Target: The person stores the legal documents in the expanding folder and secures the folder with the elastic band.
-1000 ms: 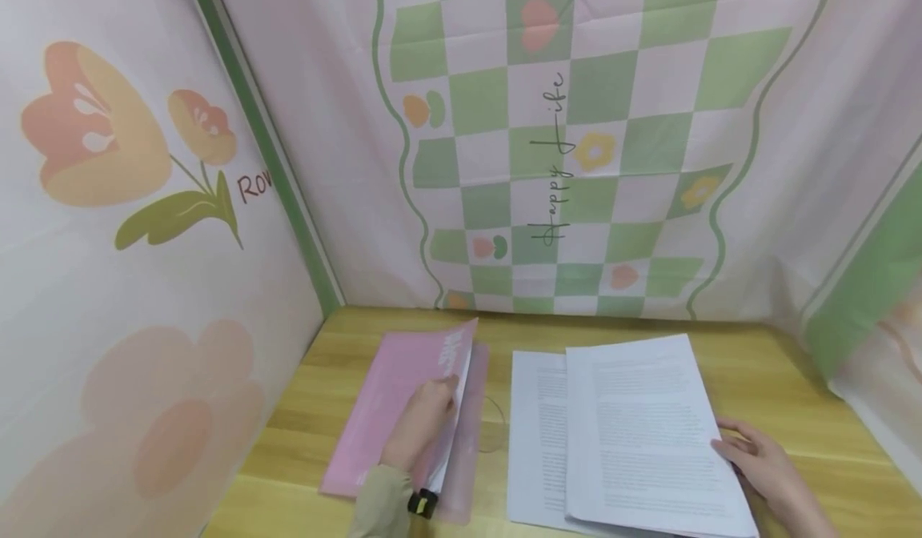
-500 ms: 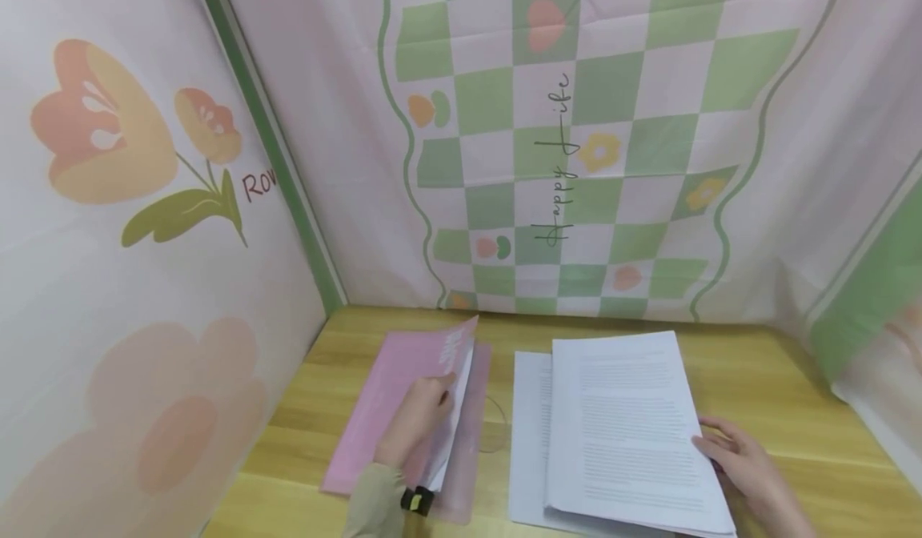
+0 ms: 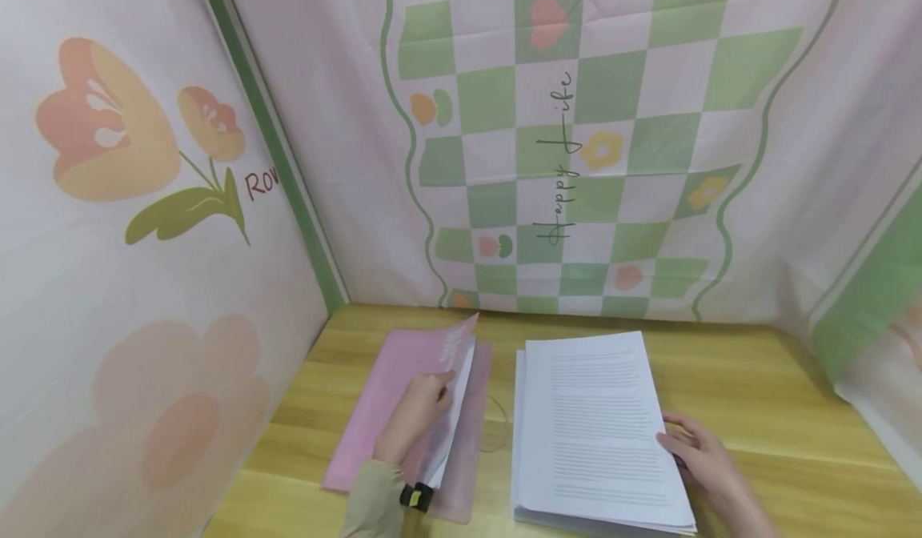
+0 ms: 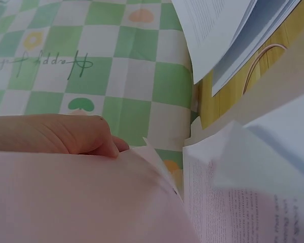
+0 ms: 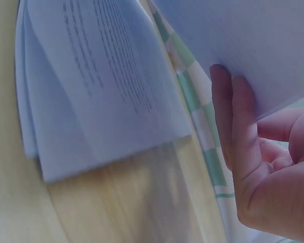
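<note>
A pink folder (image 3: pixel 374 410) lies on the left of the table, its cover lifted at the right side. My left hand (image 3: pixel 413 414) pinches that cover near its upper right edge. White printed sheets (image 4: pixel 213 202) show inside the folder in the left wrist view. To the right, my right hand (image 3: pixel 702 459) holds the right edge of a sheaf of printed paper (image 3: pixel 598 418), fingers beneath and thumb on top. More printed paper (image 5: pixel 86 101) lies under the raised sheaf, as the right wrist view shows.
A thin loop of cord (image 3: pixel 507 422) lies on the wooden table (image 3: pixel 763 386) between folder and papers. Behind stands a checkered cloth (image 3: pixel 576 202), and a flower-printed cloth (image 3: pixel 144 282) closes the left side.
My right hand has moved left with the sheaf, which now covers most of the paper beneath it. My left hand has stayed at the folder's cover.
</note>
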Demonstrator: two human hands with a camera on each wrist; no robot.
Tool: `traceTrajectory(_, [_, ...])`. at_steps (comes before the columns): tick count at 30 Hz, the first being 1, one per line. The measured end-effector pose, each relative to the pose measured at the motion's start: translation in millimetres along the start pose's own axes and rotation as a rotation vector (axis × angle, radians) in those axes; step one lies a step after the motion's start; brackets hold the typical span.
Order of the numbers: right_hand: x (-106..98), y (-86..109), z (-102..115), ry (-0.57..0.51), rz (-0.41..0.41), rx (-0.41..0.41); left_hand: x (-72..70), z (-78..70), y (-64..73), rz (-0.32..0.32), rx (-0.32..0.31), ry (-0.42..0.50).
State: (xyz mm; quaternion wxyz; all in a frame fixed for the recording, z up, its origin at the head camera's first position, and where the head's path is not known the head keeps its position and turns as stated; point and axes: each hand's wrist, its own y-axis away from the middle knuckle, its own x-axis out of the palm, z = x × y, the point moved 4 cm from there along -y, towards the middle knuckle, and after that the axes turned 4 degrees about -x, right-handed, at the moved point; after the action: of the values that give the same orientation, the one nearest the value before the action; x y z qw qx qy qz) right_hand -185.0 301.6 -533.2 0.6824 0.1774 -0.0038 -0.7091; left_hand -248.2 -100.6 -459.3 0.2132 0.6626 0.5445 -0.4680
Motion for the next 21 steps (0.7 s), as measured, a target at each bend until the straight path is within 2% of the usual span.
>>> traceTrajectory(6, [8,-1.6,5,0.005,0.010,-0.001,-0.1,-0.5,-0.2,0.018,-0.006,0.015])
traceTrajectory(14, [24,-5.6,15,0.008,0.011,-0.015,-0.9,-0.8,0.5,0.001,0.015,0.018])
traceTrajectory(21, [39,-12.2,20,-0.049,0.023,-0.016,-1.2,-0.1,-1.1,-0.002,0.011,0.025])
